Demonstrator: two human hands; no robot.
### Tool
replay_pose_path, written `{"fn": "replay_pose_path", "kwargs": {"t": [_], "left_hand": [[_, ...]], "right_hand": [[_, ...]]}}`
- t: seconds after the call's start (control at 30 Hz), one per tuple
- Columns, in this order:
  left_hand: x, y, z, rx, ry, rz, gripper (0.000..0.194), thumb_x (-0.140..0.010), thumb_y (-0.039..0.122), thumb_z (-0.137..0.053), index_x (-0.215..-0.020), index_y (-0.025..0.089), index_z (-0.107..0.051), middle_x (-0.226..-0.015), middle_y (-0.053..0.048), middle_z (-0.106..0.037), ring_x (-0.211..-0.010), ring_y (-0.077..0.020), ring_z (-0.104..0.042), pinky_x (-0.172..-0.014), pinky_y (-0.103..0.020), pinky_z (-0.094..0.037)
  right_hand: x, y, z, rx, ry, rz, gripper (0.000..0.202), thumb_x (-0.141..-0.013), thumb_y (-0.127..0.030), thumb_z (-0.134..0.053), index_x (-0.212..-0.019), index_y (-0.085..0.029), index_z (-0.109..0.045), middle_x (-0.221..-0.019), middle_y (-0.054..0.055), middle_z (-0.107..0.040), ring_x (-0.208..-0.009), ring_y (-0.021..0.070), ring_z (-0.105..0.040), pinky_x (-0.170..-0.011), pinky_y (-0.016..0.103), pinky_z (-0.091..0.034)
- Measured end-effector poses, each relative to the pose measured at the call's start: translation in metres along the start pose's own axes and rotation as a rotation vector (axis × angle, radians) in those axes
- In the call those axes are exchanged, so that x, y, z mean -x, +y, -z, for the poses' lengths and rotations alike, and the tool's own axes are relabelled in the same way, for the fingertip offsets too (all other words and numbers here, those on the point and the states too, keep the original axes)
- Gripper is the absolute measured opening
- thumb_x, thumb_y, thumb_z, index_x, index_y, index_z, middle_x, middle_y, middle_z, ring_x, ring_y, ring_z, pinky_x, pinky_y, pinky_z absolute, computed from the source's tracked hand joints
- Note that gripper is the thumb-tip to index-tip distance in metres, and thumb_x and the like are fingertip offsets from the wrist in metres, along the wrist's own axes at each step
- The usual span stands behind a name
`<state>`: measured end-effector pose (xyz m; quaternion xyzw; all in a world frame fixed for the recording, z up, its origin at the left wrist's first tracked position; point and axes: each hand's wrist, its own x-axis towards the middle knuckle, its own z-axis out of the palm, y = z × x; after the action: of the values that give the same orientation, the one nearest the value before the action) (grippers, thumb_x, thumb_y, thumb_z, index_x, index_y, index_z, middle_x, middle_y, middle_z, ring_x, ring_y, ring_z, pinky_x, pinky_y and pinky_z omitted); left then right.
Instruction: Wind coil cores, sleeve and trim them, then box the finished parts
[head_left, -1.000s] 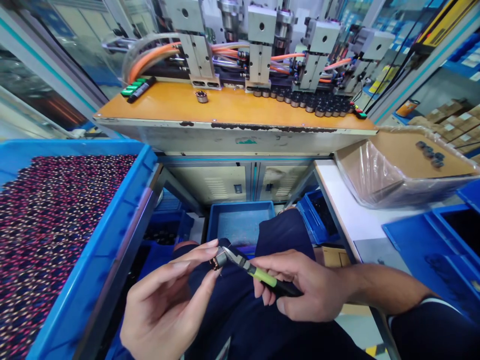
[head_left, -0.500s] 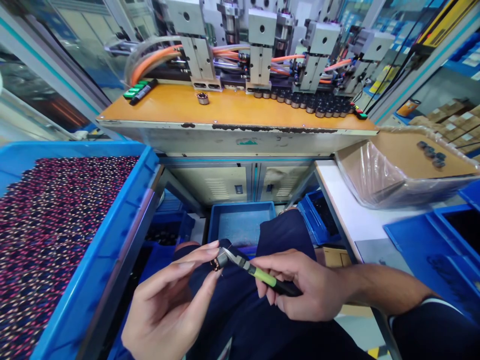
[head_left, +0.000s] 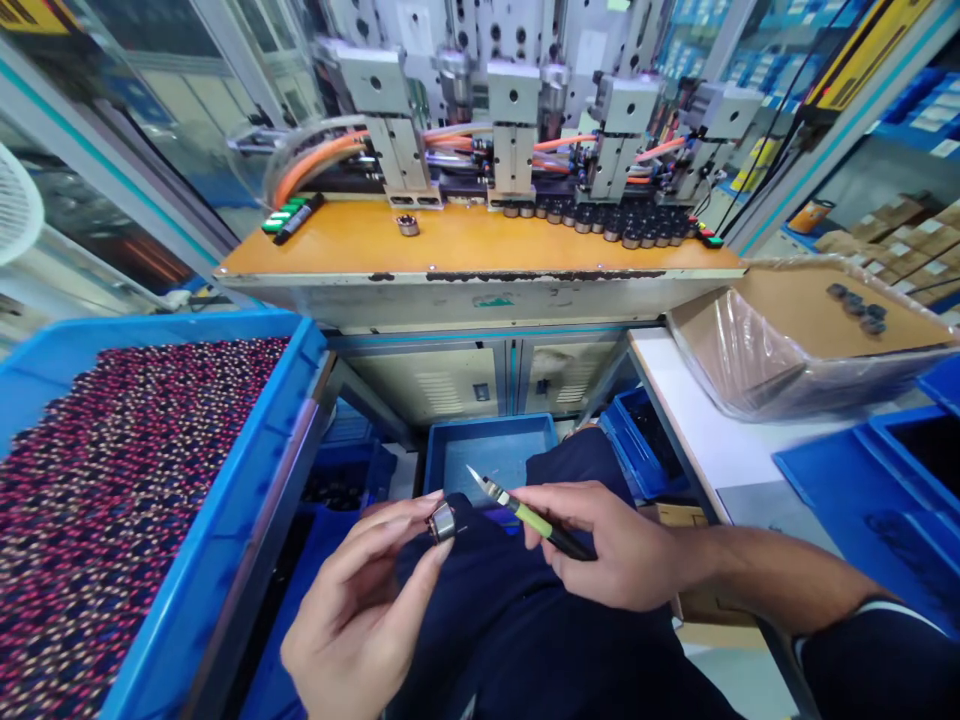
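A small round metal part with copper-coloured windings (head_left: pixel 442 522) is pinched between the thumb and fingers of my left hand (head_left: pixel 367 600), above my lap. My right hand (head_left: pixel 611 545) is wrapped round pliers with green and black handles (head_left: pixel 534 519). The pliers' pointed jaws aim up and to the left, a short gap from the metal part and not touching it. One similar part (head_left: pixel 407 226) stands alone on the orange bench top (head_left: pixel 322 250), and a group of dark round parts (head_left: pixel 634 225) stands at its right.
On the left is a blue bin (head_left: pixel 306 345) full of pink and copper-coloured parts. A blue tray (head_left: pixel 487 432) lies low ahead. At the right a plastic-wrapped carton (head_left: pixel 795 320) holds several dark parts. Machine columns (head_left: pixel 514 130) rise behind the bench.
The pliers have come away from the metal part, up and slightly right. My left hand has moved a little right and turned the part. The view has tilted up slightly.
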<state>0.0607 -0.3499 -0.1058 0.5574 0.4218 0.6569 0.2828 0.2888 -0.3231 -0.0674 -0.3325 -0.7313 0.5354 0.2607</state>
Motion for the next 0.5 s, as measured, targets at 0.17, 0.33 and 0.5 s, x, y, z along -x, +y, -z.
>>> {"fn": "replay_pose_path", "kwargs": {"t": [0.17, 0.33, 0.5], "left_hand": [[-0.006, -0.019, 0.005, 0.286, 0.029, 0.46, 0.02, -0.068, 0.02, -0.086, -0.086, 0.021, -0.076, -0.102, -0.006, -0.078, -0.091, -0.0201, -0.077, -0.078, -0.024, -0.063], [-0.003, -0.027, 0.0, 0.418, 0.01, 0.714, 0.028, -0.058, 0.028, -0.093, -0.079, 0.019, -0.077, -0.095, -0.007, -0.079, -0.078, -0.0201, -0.077, -0.077, -0.028, -0.063], [0.006, -0.017, 0.014, 0.414, 0.007, 0.793, 0.031, -0.07, 0.036, -0.086, -0.095, 0.018, -0.079, -0.104, -0.012, -0.079, -0.088, -0.0232, -0.077, -0.077, -0.029, -0.063]], "right_hand": [[-0.018, -0.003, 0.021, 0.379, 0.142, 0.194, 0.059, -0.072, -0.008, -0.054, -0.131, -0.011, -0.059, -0.085, 0.003, -0.063, -0.071, 0.0113, -0.055, -0.07, 0.022, -0.048], [-0.103, -0.029, 0.097, 0.881, 0.454, 0.35, 0.065, -0.074, -0.013, -0.059, -0.139, -0.01, -0.054, -0.103, 0.009, -0.065, -0.086, 0.0173, -0.058, -0.083, 0.03, -0.049], [-0.211, -0.042, 0.163, 1.157, 0.562, -0.002, 0.05, -0.074, -0.014, -0.069, -0.124, -0.011, -0.067, -0.107, 0.012, -0.071, -0.093, 0.0198, -0.062, -0.081, 0.029, -0.043]]}}
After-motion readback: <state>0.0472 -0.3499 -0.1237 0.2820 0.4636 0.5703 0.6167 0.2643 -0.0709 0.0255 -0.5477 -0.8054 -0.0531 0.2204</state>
